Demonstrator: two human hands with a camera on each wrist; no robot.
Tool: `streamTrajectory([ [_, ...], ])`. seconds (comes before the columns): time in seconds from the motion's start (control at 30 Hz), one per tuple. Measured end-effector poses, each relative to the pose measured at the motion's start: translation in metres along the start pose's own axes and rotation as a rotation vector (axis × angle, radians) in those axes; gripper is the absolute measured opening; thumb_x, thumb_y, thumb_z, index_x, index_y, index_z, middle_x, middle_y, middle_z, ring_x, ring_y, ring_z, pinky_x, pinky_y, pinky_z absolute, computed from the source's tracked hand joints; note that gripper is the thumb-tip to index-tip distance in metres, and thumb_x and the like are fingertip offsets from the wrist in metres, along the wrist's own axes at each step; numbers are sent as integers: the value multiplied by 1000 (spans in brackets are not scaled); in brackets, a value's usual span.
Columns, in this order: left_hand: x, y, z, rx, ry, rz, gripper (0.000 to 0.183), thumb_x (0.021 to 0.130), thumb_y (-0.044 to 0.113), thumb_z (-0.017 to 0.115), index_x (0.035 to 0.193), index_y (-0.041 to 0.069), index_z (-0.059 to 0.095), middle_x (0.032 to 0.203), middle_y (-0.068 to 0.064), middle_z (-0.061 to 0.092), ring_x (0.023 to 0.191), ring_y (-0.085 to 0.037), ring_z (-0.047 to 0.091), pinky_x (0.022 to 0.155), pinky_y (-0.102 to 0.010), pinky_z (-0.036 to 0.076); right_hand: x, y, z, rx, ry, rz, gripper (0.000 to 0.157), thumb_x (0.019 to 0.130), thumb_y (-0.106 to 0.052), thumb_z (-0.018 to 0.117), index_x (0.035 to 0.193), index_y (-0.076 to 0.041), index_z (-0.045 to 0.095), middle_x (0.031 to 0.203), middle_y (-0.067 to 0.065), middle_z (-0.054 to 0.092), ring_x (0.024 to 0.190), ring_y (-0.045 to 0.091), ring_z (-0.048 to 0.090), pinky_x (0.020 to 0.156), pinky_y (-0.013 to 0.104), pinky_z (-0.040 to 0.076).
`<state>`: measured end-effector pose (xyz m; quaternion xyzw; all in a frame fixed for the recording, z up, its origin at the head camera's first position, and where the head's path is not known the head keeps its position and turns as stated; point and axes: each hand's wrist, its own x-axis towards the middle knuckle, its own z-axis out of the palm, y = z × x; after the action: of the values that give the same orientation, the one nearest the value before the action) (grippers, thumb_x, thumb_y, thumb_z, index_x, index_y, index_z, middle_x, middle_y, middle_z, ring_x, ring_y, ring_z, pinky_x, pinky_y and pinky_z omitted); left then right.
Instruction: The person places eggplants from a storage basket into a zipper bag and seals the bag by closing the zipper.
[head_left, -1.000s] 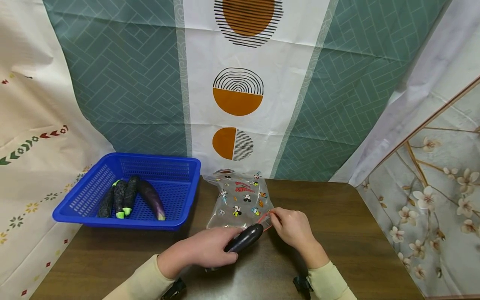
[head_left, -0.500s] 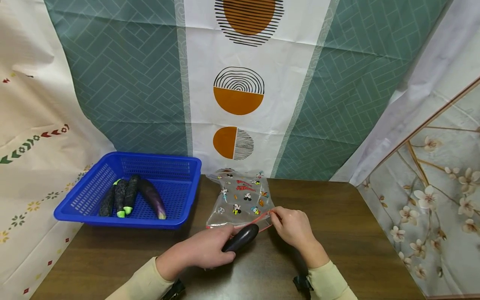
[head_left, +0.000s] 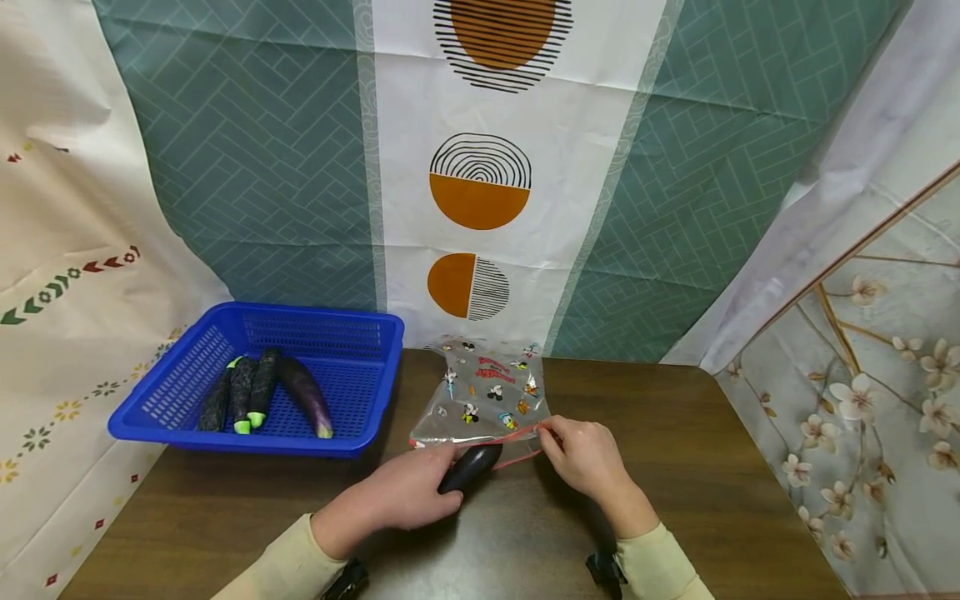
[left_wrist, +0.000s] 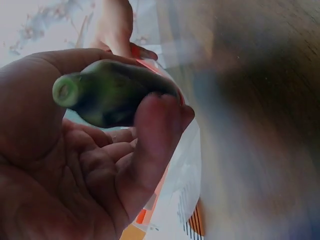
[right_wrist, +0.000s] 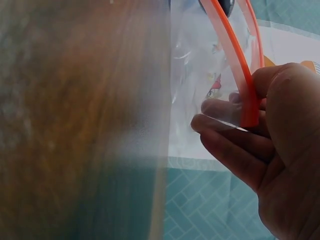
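Note:
My left hand [head_left: 397, 493] holds a dark eggplant [head_left: 472, 468] between thumb and fingers. Its far tip is at the red-edged mouth of a clear zip bag [head_left: 483, 398] printed with cartoon figures. In the left wrist view the green stem end of the eggplant [left_wrist: 115, 95] points back towards the palm. My right hand [head_left: 588, 458] pinches the bag's right corner. Between thumb and fingers in the right wrist view lies the end of the orange zip strip [right_wrist: 236, 60], whose two sides stand apart. How deep the eggplant's tip reaches inside is hard to see.
A blue plastic basket [head_left: 360, 417] stands on the left of the brown wooden table [head_left: 675, 467]. Several eggplants [head_left: 303, 396] lie in it. Patterned cloth hangs behind the table and along both sides.
The eggplant in my left hand has shifted slightly left and away from me, its tip now at the bag's mouth. The mouth has spread wider. My right hand has hardly moved.

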<state>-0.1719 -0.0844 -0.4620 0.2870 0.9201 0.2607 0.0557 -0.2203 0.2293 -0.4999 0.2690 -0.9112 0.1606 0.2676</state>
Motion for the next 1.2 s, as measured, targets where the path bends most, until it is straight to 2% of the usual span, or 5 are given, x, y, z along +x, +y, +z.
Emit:
streamTrajectory([
  [0.23, 4, -7, -1, -4, 64, -76, 32, 88, 24, 78, 114, 9, 67, 89, 6, 63, 76, -15, 58, 65, -39, 49, 1, -3, -1, 37, -39, -28, 8, 94, -11, 86, 96, -17, 82, 75, -11, 71, 56, 1, 50, 52, 29, 48],
  [0.37, 6, -10, -1, -5, 76, -123, 30, 88, 23, 80, 111, 8, 66, 89, 2, 66, 76, -17, 59, 68, -42, 51, 0, -4, -1, 64, -92, -23, 3, 98, -14, 84, 98, -17, 84, 78, -12, 73, 58, -2, 46, 53, 25, 45],
  [0.53, 7, -12, 0, 20, 108, -163, 29, 88, 23, 81, 108, 8, 66, 87, 0, 68, 75, -20, 62, 69, -45, 54, 1, -4, -1, 69, -131, -22, 3, 100, -19, 83, 99, -16, 84, 82, -11, 76, 60, -3, 49, 56, 25, 48],
  [0.9, 11, -18, 1, 84, 140, -247, 32, 89, 27, 84, 95, 8, 59, 79, -6, 66, 72, -31, 71, 66, -52, 56, 1, -4, 1, 99, -164, -33, 5, 101, -21, 83, 98, -17, 83, 84, -10, 77, 63, -3, 55, 59, 26, 53],
  [1.2, 14, -20, 2, 146, 151, -326, 36, 93, 34, 84, 91, 5, 62, 80, -10, 66, 75, -38, 73, 65, -55, 58, 1, -4, 2, 94, -170, -48, 5, 98, -17, 87, 96, -19, 82, 85, -10, 78, 65, -1, 60, 60, 28, 56],
])
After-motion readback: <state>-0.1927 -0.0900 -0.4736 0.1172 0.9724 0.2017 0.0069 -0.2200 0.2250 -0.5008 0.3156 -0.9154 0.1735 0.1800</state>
